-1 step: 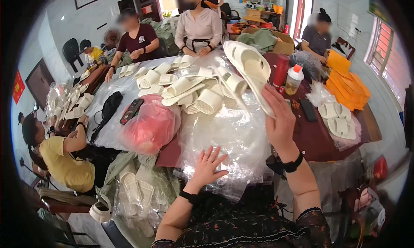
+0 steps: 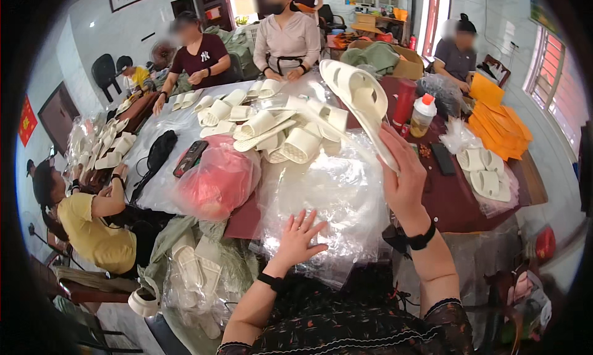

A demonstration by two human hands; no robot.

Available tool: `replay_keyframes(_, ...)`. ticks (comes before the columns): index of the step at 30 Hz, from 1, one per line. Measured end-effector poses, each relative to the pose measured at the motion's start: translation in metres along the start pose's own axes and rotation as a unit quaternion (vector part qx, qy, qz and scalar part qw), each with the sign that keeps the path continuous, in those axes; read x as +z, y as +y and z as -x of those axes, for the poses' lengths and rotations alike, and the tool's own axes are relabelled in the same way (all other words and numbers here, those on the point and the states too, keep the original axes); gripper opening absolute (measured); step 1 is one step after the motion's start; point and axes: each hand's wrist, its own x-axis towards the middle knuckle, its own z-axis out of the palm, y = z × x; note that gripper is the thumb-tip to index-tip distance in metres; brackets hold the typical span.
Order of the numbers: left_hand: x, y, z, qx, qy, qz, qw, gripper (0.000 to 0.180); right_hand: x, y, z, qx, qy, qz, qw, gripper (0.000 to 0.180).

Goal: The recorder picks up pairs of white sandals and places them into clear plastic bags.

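My left hand (image 2: 301, 236) lies flat with fingers spread on a stack of clear plastic bags (image 2: 333, 197) at the table's near edge. Raised to the right, my right hand (image 2: 404, 176) grips a cream slide slipper (image 2: 364, 108) by its heel end, toe pointing up and away. Another cream slipper (image 2: 330, 125) slants beneath it, blurred; whether my right hand also holds this one I cannot tell. Beyond the bags lies a loose heap of cream slippers (image 2: 302, 144) with dimpled insoles.
Left of the bags sit a pink bundle in plastic (image 2: 216, 185) and a dark handheld device (image 2: 190, 158). On the right are a bottle (image 2: 422, 117), a phone (image 2: 442, 159), bagged slippers (image 2: 485, 173) and orange packets (image 2: 497, 123). Several people work around the table.
The slanting slipper beneath the raised one has swung, its heel end shifting right toward my right hand. My right hand has moved very slightly right; my left hand stays in place.
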Motion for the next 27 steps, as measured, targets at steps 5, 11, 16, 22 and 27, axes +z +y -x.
replay_keyframes(5, 0.002, -0.001, 0.002, 0.008, 0.021, -0.004, 1.000, 0.066, -0.002, -0.021, 0.019, 0.067, -0.021, -0.122, 0.990, 0.037)
replay_keyframes(11, 0.009, -0.004, 0.001, 0.007, 0.026, -0.016, 1.000, 0.067, 0.014, -0.023, 0.039, 0.030, -0.114, -0.135, 0.984, 0.050)
replay_keyframes(16, 0.011, -0.006, 0.001, 0.010, 0.023, -0.027, 0.999, 0.069, 0.023, -0.027, 0.043, 0.006, -0.204, -0.148, 0.968, 0.048)
replay_keyframes(22, 0.003, -0.003, 0.001, -0.008, 0.049, 0.043, 0.998, 0.070, 0.047, -0.014, 0.078, 0.112, -0.226, -0.177, 0.951, 0.045)
replay_keyframes(27, 0.005, -0.006, 0.001, 0.005, 0.025, 0.056, 0.998, 0.073, 0.048, -0.016, 0.091, 0.073, -0.237, -0.093, 0.964, 0.043)
